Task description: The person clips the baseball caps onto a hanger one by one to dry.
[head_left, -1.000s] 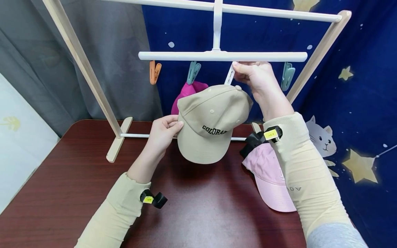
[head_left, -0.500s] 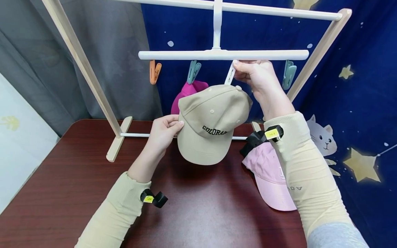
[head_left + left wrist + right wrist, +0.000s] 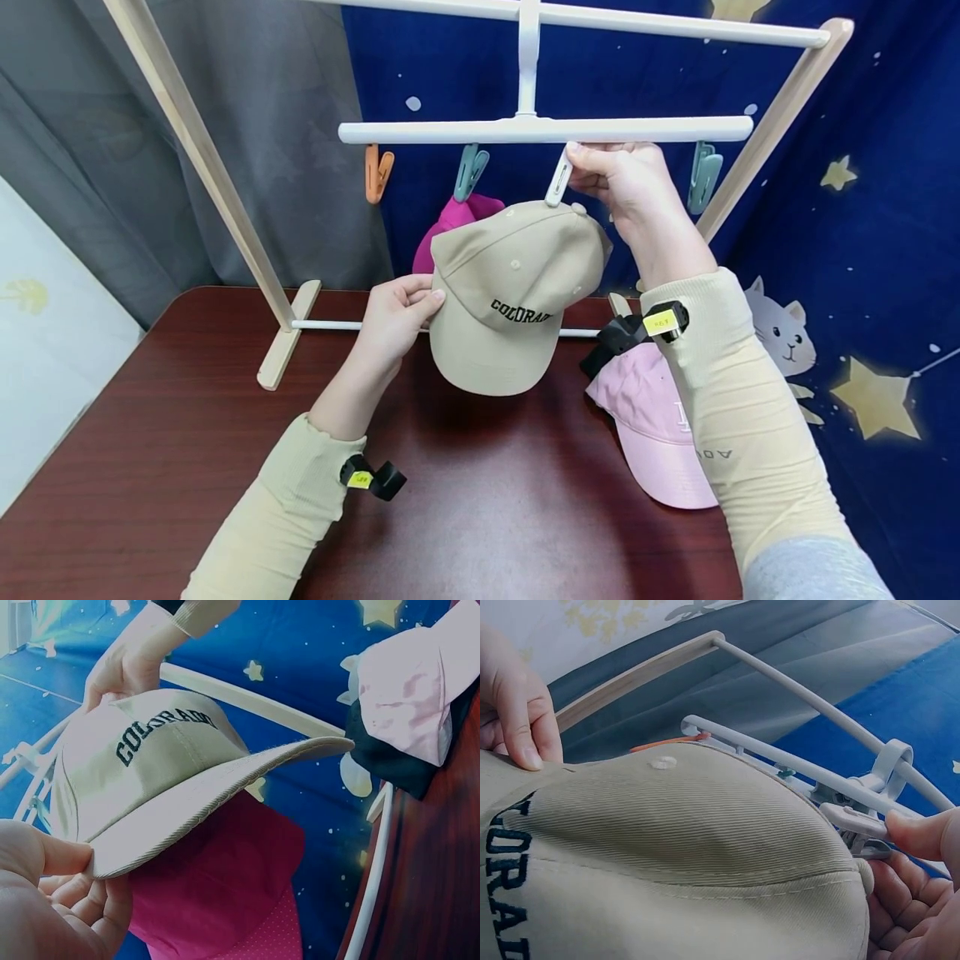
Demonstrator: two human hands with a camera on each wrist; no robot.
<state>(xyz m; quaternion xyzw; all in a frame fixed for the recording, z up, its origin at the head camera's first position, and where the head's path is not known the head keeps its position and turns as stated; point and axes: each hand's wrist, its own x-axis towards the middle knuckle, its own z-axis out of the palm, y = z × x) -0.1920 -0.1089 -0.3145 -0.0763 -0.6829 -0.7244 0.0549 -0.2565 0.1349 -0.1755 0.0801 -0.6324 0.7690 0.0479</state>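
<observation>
A beige baseball cap (image 3: 517, 275) lettered in black hangs tilted below the rack's white bar (image 3: 630, 130). My left hand (image 3: 390, 325) pinches it where brim and crown meet; in the left wrist view the thumb lies on the brim's edge. My right hand (image 3: 633, 187) pinches a white clothespin (image 3: 559, 177) under the bar. Its lower end overlaps the crown's top edge in the head view. Seen from the right wrist, the clothespin (image 3: 855, 819) sits right at the crown beside the top button. Behind, a magenta cap (image 3: 450, 223) hangs from a teal clothespin (image 3: 470, 172).
An orange clothespin (image 3: 377, 173) hangs at the bar's left, another teal clothespin (image 3: 704, 177) at its right. A pink cap (image 3: 652, 425) lies on the dark red table (image 3: 480, 517), partly under my right forearm, beside a black item (image 3: 611, 343). Wooden rack posts (image 3: 197, 158) flank the bar.
The white clothespin's lower end has come from behind the beige cap's top edge to in front of it. The cap has risen very slightly; both hands keep their grips.
</observation>
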